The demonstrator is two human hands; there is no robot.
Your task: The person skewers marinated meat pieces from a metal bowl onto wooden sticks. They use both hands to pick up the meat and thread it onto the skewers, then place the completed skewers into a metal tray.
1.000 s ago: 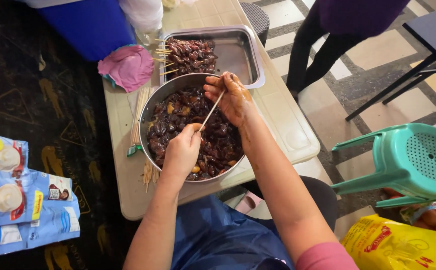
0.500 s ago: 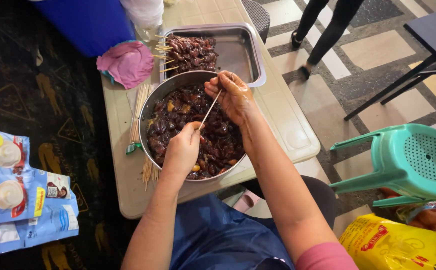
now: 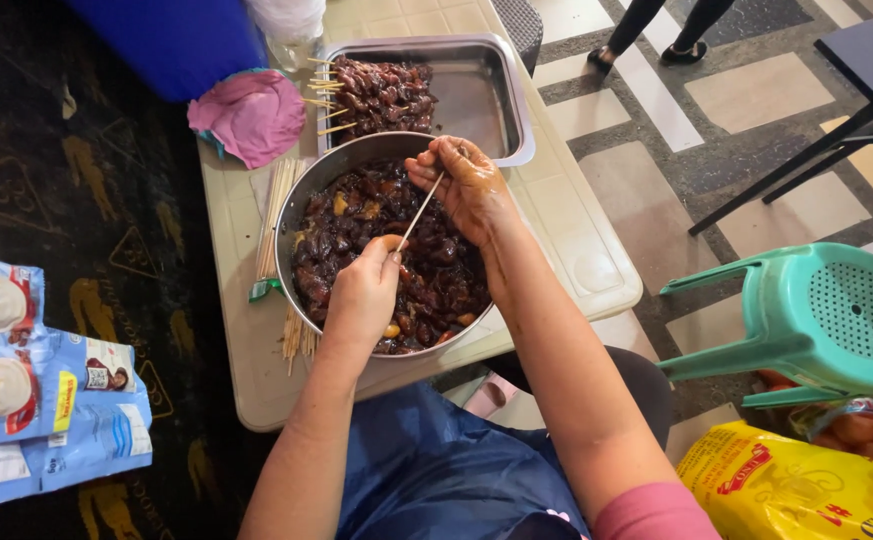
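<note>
A round metal bowl [image 3: 296,215] full of dark marinated meat pieces [image 3: 361,225] sits on a small beige table [image 3: 576,250]. My left hand [image 3: 364,293] rests over the meat and grips the lower end of a thin bamboo skewer [image 3: 418,212]. My right hand [image 3: 464,180], wet with marinade, pinches the skewer's upper end above the bowl's far rim. Behind the bowl a rectangular steel tray [image 3: 491,95] holds several finished meat skewers [image 3: 376,95] at its left side.
A bundle of bare bamboo skewers [image 3: 278,215] lies left of the bowl, a pink cloth [image 3: 251,115] behind it. Blue packets [image 3: 26,370] lie on the dark floor at left. A green plastic stool [image 3: 816,320] and yellow sack [image 3: 796,490] stand right. A person's legs [image 3: 656,25] appear far back.
My hands stay at the bowl with the skewer, barely shifting. The person in the background has walked farther away toward the top right.
</note>
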